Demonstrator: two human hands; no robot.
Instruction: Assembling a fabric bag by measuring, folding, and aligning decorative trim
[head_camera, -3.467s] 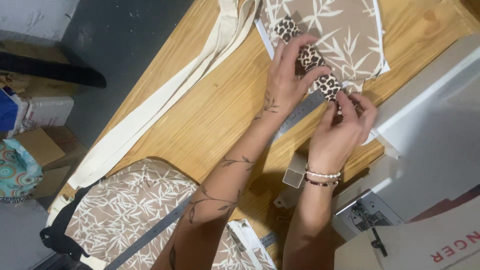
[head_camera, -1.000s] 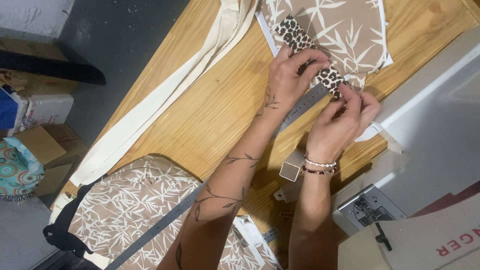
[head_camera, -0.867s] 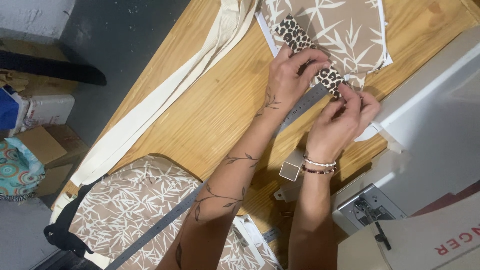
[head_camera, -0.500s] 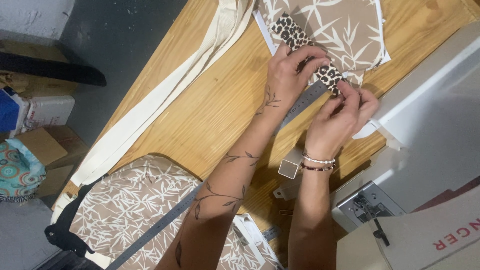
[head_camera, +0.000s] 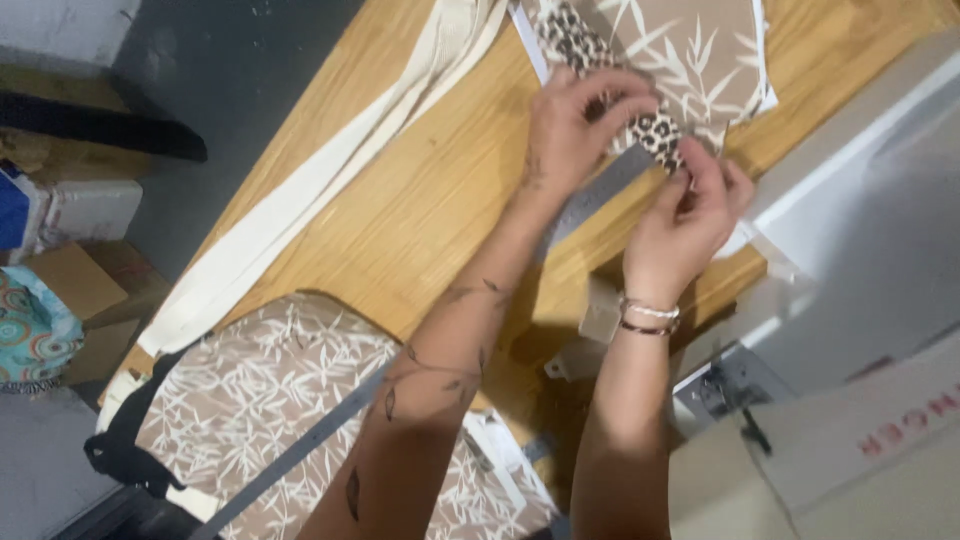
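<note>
Both hands (head_camera: 640, 165) on leopard-print strip (head_camera: 655, 130) near table edge (head_camera: 735, 275).

The leopard-print strip (head_camera: 610, 80) and hands have shifted slightly up-frame.

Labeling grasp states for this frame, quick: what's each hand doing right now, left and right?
Left hand: fingers curled, pressing down on the leopard-print strip.
Right hand: shut, fingertips pinching the end of the leopard-print strip, above the metal ruler.

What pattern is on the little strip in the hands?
Leopard spots, black and brown on cream, on the strip; seen from the head view.
</note>
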